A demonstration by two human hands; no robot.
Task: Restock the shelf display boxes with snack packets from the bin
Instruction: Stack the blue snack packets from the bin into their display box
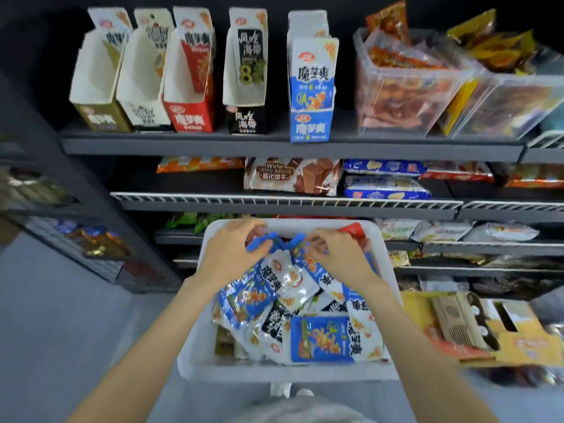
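Observation:
A white bin (195, 355) sits low in front of me, filled with several blue, white and black snack packets (320, 338). Both hands reach into its far end. My left hand (230, 250) curls its fingers round blue packets (259, 241). My right hand (337, 254) pinches blue packets at their top edge, beside a red packet (354, 232). On the top shelf stand several open display boxes: gold (100, 117), white (146, 112), red (189, 117), black (247, 120) and blue (312, 126). The three left boxes look hollow.
Clear tubs of orange snacks (403, 87) fill the top shelf's right side. Wafer and biscuit packs (293, 177) lie on the middle shelf behind a white wire rail (213, 197). A yellow cardboard carton (476, 328) sits right of the bin. Grey floor lies to the left.

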